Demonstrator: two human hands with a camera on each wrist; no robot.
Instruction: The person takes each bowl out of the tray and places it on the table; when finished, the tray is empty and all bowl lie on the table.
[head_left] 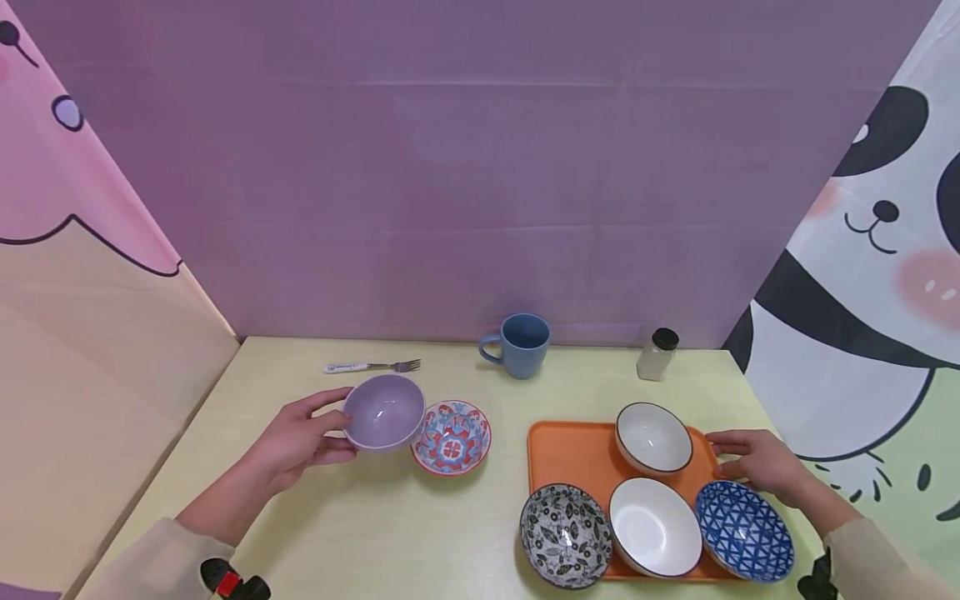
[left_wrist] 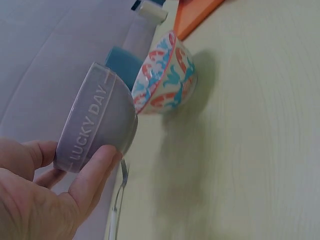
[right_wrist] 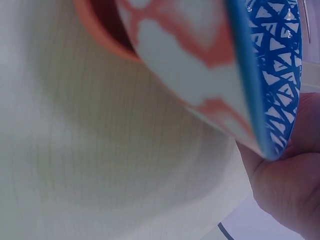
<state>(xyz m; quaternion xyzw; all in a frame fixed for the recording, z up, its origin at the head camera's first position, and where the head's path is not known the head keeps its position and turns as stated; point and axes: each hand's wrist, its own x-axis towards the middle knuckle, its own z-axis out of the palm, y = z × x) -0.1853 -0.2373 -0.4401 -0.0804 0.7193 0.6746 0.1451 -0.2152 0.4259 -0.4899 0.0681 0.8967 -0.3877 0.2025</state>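
Note:
My left hand (head_left: 303,437) grips a light purple bowl (head_left: 385,412) by its side, thumb at the rim. The bowl is tilted and held above the table, with raised "LUCKY DAY" letters (left_wrist: 90,120) on its outside. Beside it stands a red-and-blue patterned bowl (head_left: 452,439), overlapped by the purple one in the head view. My right hand (head_left: 761,462) has its fingertips at the right edge of an orange tray (head_left: 573,454), just behind a blue-and-white triangle-patterned bowl (head_left: 745,532). In the right wrist view, that bowl (right_wrist: 277,65) hides the fingers.
On the tray are two white bowls (head_left: 654,437) with dark rims. A black floral bowl (head_left: 566,536) overlaps its front left corner. Farther back lie a fork (head_left: 372,367), a blue mug (head_left: 525,346) and a black-capped shaker (head_left: 657,354). A purple cloth backdrop (head_left: 480,167) rises behind the table.

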